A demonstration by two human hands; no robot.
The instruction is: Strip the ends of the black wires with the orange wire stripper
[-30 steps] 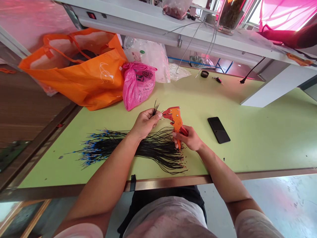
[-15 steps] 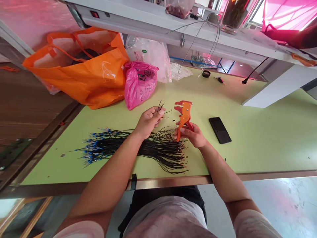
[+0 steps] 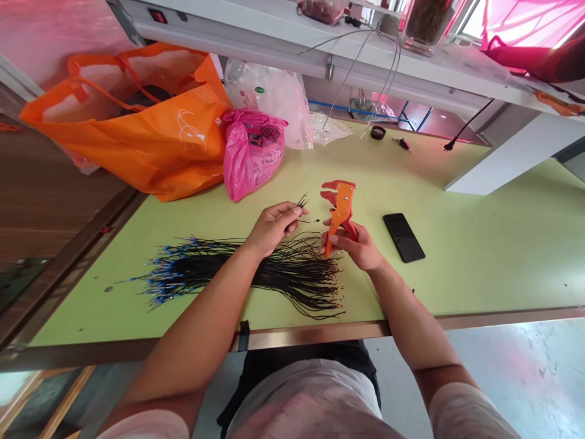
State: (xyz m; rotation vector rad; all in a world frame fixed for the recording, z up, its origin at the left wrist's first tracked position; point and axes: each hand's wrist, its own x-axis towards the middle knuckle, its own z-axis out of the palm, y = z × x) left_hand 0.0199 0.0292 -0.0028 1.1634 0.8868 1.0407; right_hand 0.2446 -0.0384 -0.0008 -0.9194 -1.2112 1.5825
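Observation:
My left hand (image 3: 276,227) is closed on a few thin black wires (image 3: 302,201), whose ends stick up past the thumb. In my right hand (image 3: 359,244) is an orange and red wire stripper (image 3: 341,207), held upright with its jaws toward the left and apart. Fingers wrap round its handles. Below both hands a wide bundle of black wires (image 3: 292,277) lies across the table. Blue connectors (image 3: 171,271) show at the bundle's left end, and bare copper-coloured tips at its right end. My left forearm covers part of the bundle.
A black phone (image 3: 404,238) lies right of my right hand. An orange bag (image 3: 150,140), a pink plastic bag (image 3: 253,155) and clear plastic bags (image 3: 274,100) stand at the back left. Farther back are a black tape roll (image 3: 378,132) and a shelf (image 3: 274,46) over the green table (image 3: 479,256).
The wire tips in my left hand have tilted to the right, and the hand has dropped slightly. A small dark piece now shows just right of its fingers. The wire stripper stays in my right hand.

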